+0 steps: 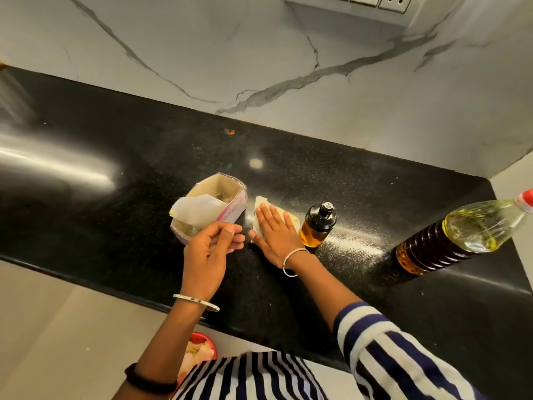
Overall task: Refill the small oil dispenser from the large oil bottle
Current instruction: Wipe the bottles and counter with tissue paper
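two hands are over a black speckled worktop (129,145) that runs below a white veined marble wall (259,53). the right hand (274,229) lies flat, fingers straight and a little spread, pressing a folded pale tissue (290,218) against the worktop; the tissue shows past the fingertips at twelve o'clock and at two o'clock of the hand. the left hand (212,249) hovers at nine o'clock of the right one, its fingers curled and the thumb tip close to the forefinger. it sits right at the near edge of an open tissue box (232,213), and a loose sheet (196,210) rises from the box just beyond the fingers; i cannot tell whether the hand pinches that sheet or holds nothing. each wrist wears a thin silver bangle (291,262).

the small oil dispenser (317,226) stands upright on the worktop at three o'clock of the right hand, just beside the tissue, with a black pump top and amber oil in its lower part. the large oil bottle (450,241) stands well apart from it, farther toward three o'clock near the worktop's end, red cap on, oil filling the ribbed lower part.

a socket plate (392,1) is on the wall at twelve o'clock. a red bin (202,339) is on the floor at six o'clock, below the left forearm. the right arm wears a navy and white striped sleeve (389,356).
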